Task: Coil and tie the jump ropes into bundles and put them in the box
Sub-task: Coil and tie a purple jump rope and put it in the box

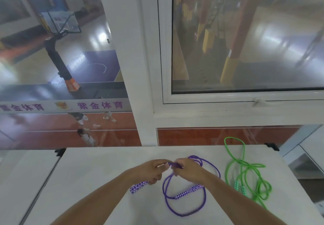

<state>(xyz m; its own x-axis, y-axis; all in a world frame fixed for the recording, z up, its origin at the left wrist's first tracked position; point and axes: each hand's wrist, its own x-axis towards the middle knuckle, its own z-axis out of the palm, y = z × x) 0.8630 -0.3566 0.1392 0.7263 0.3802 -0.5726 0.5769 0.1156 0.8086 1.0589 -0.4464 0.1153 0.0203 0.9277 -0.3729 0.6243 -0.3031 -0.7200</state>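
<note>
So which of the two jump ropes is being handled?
The purple rope: both hands grip it. The green rope lies untouched to its right.

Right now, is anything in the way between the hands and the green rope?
Nothing visible blocks it. The green rope lies loose on the table, to the right of the purple rope. Both hands, the left hand and the right hand, are busy gripping the purple rope. No box is in view.
</note>
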